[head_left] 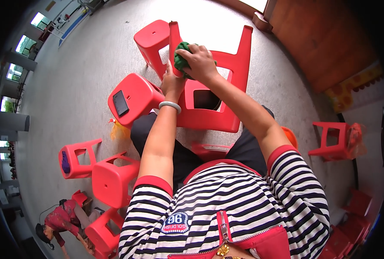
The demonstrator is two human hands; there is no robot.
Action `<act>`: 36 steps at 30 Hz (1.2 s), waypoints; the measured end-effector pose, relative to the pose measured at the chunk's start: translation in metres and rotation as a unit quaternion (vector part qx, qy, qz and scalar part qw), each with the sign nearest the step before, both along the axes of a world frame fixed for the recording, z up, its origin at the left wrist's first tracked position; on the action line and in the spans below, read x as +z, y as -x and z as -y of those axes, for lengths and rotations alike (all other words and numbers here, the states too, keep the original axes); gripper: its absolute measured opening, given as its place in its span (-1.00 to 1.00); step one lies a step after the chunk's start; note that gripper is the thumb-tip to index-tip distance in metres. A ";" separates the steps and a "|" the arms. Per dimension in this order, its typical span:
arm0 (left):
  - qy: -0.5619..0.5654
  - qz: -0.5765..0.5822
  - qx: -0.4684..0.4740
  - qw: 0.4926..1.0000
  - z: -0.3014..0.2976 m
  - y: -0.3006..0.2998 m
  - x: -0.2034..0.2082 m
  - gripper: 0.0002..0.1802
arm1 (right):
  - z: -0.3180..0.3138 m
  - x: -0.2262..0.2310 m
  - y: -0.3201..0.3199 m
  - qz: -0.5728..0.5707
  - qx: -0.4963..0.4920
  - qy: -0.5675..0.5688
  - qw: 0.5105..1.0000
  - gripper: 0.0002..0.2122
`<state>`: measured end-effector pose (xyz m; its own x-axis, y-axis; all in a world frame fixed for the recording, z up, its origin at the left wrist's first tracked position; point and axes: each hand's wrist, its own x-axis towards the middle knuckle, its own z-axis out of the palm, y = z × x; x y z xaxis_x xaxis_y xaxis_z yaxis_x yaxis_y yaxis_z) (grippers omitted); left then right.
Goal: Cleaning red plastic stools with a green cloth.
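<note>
A red plastic stool (215,119) is tipped over in front of me, its legs pointing away. My left hand (173,82) is closed around the stool's left leg, partway up. Just beyond it, my right hand (199,64) presses a bunched green cloth (181,55) against the same leg. The fingers of that hand curl over the cloth, hiding part of it and of the leg. Left of my hands stands another red stool (133,93) with a dark phone (120,103) lying on its seat. One more red stool (153,35) is just behind the held leg.
Several red stools (112,183) stand at lower left, one with a purple cloth (65,162) on it. Near them a person (64,220) bends down. At right are a stool (334,140) with orange netting and a brown wooden panel (326,43). A yellow-orange bag (119,130) lies on the floor.
</note>
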<state>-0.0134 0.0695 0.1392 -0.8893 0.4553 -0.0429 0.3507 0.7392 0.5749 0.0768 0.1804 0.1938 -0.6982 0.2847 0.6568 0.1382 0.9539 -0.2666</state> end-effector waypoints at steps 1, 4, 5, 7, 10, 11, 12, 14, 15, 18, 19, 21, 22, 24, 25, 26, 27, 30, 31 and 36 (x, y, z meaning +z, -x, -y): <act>-0.008 -0.004 -0.012 1.000 -0.007 0.000 -0.002 0.30 | -0.013 -0.011 0.009 0.067 -0.011 -0.033 0.997 -0.55; -0.008 0.015 -0.003 1.000 -0.011 0.004 -0.003 0.22 | -0.024 -0.026 0.014 0.126 -0.001 -0.079 0.989 -0.57; -0.008 -0.003 -0.006 1.000 -0.012 0.005 -0.002 0.20 | -0.029 -0.027 0.010 0.118 0.012 -0.094 0.988 -0.58; -0.004 -0.014 -0.011 1.000 -0.006 0.001 -0.006 0.18 | -0.038 -0.026 -0.005 0.142 -0.002 -0.101 0.985 -0.58; -0.010 -0.003 0.007 1.000 -0.002 0.001 -0.004 0.11 | -0.062 -0.015 -0.035 0.188 -0.030 -0.095 0.977 -0.59; -0.004 0.009 0.012 1.000 0.001 0.002 -0.004 0.11 | -0.071 -0.012 -0.048 0.202 -0.042 -0.084 0.975 -0.60; 0.000 0.019 0.015 1.000 0.002 0.003 -0.001 0.11 | -0.079 -0.007 -0.060 0.212 -0.056 -0.075 0.973 -0.61; -0.007 0.014 0.013 1.000 0.004 0.006 -0.003 0.12 | -0.097 -0.003 -0.080 0.222 -0.092 -0.046 0.970 -0.61; -0.012 0.011 0.013 1.000 0.003 0.006 -0.004 0.12 | -0.107 -0.002 -0.089 0.219 -0.097 -0.050 0.970 -0.61; -0.003 -0.006 0.010 1.000 -0.005 0.002 -0.005 0.12 | -0.123 -0.006 -0.102 0.216 -0.174 0.012 0.961 -0.62; -0.013 -0.021 0.006 1.000 -0.005 0.004 -0.007 0.13 | -0.121 -0.009 -0.100 0.200 -0.178 0.019 0.963 -0.63; -0.013 -0.018 0.003 1.000 -0.005 0.006 -0.004 0.12 | -0.113 -0.015 -0.096 0.157 -0.191 0.031 0.968 -0.67; -0.012 -0.009 0.005 1.000 -0.007 0.007 -0.004 0.12 | -0.108 -0.017 -0.092 0.133 -0.193 0.040 0.971 -0.68; 0.004 -0.047 0.011 0.999 -0.006 0.009 -0.008 0.11 | -0.085 -0.016 -0.072 0.123 -0.202 0.023 0.971 -0.71; -0.004 -0.052 0.013 0.999 -0.005 0.012 -0.012 0.10 | -0.074 -0.017 -0.059 0.124 -0.196 0.017 0.972 -0.74; -0.012 -0.052 0.008 0.999 -0.008 0.010 -0.015 0.10 | -0.067 -0.019 -0.049 0.127 -0.177 0.031 0.976 -0.76; -0.013 -0.038 0.004 0.999 -0.010 0.003 -0.014 0.11 | -0.057 -0.024 -0.043 0.125 -0.160 0.025 0.979 -0.77; -0.064 -0.036 -0.015 0.997 -0.004 0.007 -0.017 0.14 | -0.035 -0.041 -0.036 0.067 -0.120 -0.039 0.990 -0.61; -0.073 -0.034 -0.018 0.997 -0.002 0.009 -0.021 0.15 | -0.038 -0.044 -0.036 0.058 -0.104 -0.039 0.992 -0.62; -0.073 -0.038 -0.027 0.996 0.001 0.012 -0.020 0.15 | -0.078 -0.037 -0.031 0.032 -0.101 -0.013 0.994 -0.67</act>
